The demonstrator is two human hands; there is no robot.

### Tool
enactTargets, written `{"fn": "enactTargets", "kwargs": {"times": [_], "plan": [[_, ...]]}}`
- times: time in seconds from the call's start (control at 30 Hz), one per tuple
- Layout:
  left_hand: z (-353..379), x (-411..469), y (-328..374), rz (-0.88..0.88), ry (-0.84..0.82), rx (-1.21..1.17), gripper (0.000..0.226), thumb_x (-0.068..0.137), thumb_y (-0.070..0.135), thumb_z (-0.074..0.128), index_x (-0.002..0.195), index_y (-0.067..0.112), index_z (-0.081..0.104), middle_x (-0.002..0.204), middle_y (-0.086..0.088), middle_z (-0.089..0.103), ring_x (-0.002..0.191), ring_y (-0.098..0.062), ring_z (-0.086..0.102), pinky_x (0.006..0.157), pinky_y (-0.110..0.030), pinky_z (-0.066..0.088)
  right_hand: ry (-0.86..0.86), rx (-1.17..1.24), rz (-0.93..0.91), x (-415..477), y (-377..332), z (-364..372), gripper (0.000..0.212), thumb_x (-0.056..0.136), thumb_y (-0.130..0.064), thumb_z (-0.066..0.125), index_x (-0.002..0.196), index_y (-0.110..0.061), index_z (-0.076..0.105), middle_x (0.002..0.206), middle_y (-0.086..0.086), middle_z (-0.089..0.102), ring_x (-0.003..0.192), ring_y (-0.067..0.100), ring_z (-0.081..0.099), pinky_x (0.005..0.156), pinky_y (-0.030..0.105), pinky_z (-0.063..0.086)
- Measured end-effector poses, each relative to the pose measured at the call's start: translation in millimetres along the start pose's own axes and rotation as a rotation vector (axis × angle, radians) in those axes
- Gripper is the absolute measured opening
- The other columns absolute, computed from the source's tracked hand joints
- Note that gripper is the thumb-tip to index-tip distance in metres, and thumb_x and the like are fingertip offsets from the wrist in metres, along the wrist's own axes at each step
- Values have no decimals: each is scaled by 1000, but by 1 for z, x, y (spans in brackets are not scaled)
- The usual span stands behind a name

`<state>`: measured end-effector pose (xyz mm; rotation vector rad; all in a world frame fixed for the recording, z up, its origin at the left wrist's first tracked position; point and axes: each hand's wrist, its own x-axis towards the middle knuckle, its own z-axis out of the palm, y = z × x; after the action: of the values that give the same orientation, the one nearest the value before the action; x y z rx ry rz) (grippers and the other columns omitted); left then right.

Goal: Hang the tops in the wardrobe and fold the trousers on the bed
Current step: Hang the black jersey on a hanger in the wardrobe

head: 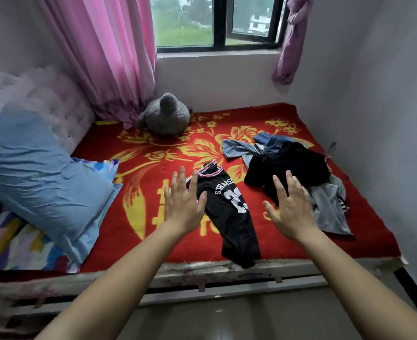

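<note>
The black jersey [234, 217] lies flat on the bed's red blanket [153, 153], its long axis running from the collar at the far end, angled a little left, to the hem, which droops over the bed's near edge. The left hand [184, 207] and right hand [292, 207] hover either side of it — both spread wide, palms down, holding nothing. A heap of clothes [288, 160] — dark, denim and grey — lies just right of the jersey.

Red blanket [300, 119] with yellow flowers; black jersey [229, 212], white lettering; pink curtain [104, 57]; perhaps grey plush [164, 116].
</note>
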<state>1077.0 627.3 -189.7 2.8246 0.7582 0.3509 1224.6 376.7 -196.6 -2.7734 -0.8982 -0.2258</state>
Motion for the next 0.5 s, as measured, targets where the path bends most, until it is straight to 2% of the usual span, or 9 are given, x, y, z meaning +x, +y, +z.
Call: {"fn": "enactTargets", "kwargs": {"times": [0.2,0.37,0.5], "plan": [[80,95,40,-87,-97,-15,68,100,51,34,157,25,8,164,-11,-4,151,-30,-2,120,-50,7,-86,54,25,97,65,67,78,96,-53,51,158,-17,22,164,19,12,151,36,15,119,47,19],[143,143,57,-270,-267,-38,77,97,48,45,157,25,3,164,-9,-6,151,-28,-2,118,-49,14,-277,92,2,173,106,126,77,97,-55,46,159,-19,16,164,19,12,150,34,17,119,45,22],[193,182,53,-402,-356,-111,75,96,40,49,157,19,12,163,-16,10,150,-30,8,118,-47,18,-401,100,-32,227,126,175,74,98,-44,50,160,-23,14,163,20,14,147,35,22,115,46,29]]}}
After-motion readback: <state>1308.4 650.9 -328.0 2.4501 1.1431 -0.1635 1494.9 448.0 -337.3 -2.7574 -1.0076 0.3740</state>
